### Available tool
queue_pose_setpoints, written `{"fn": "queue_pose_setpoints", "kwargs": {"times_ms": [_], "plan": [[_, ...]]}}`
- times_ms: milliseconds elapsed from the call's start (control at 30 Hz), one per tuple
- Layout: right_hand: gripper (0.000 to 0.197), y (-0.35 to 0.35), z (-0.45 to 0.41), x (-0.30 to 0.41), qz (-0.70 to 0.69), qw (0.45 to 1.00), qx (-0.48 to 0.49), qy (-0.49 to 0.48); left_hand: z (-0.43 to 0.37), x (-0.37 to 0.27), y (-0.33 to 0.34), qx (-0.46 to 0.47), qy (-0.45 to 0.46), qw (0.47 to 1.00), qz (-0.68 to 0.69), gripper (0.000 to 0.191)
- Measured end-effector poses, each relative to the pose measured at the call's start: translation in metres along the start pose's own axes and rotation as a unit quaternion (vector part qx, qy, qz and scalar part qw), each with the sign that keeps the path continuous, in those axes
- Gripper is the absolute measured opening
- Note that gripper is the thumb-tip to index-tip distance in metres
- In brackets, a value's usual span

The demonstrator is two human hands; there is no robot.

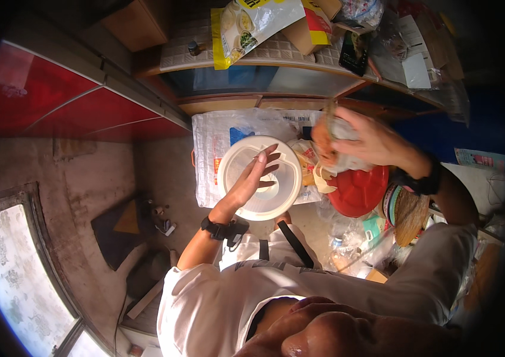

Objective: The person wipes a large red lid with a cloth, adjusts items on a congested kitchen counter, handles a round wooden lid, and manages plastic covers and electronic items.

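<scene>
My left hand (254, 174) is over a round plastic lid (230, 196) with a cream rim and a translucent middle, its fingers apart; whether it touches the lid cannot be told. My right hand (357, 136) grips a clear plastic bag with orange-brown contents (323, 138), slightly blurred, to the right of the lid. Below that bag lies a red plastic lid (359, 196). A white woven sack (205, 134) with printing lies beneath and behind the round lid. What is under the round lid is hidden.
A shelf (176, 58) across the back bears a yellow-and-white food packet (257, 26), a small jar (193, 47) and a phone (354, 52). Plastic bags (346, 250) and round boards (410, 214) crowd the right side. Red cabinet panels (65, 98) stand at the left.
</scene>
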State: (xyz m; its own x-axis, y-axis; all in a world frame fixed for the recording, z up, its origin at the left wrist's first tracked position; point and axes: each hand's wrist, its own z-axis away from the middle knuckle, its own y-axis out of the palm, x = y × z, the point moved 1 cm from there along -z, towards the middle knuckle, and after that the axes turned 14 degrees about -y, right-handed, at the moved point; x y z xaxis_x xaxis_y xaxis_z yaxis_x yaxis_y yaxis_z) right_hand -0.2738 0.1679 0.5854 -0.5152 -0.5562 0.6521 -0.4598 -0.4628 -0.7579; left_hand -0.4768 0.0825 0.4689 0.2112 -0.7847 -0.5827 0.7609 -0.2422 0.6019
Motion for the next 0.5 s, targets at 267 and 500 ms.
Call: {"fn": "queue_pose_setpoints", "kwargs": {"times_ms": [267,500], "plan": [[0.054,0.086,-0.048,-0.035,-0.075,0.983,0.046,-0.163,-0.046,-0.019,-0.082,-0.090,0.212,0.920,0.316,0.058],[0.032,0.031,-0.048,-0.096,0.214,0.959,-0.024,-0.183,-0.106,-0.048,-0.215,-0.324,0.228,0.879,0.265,0.057]]}}
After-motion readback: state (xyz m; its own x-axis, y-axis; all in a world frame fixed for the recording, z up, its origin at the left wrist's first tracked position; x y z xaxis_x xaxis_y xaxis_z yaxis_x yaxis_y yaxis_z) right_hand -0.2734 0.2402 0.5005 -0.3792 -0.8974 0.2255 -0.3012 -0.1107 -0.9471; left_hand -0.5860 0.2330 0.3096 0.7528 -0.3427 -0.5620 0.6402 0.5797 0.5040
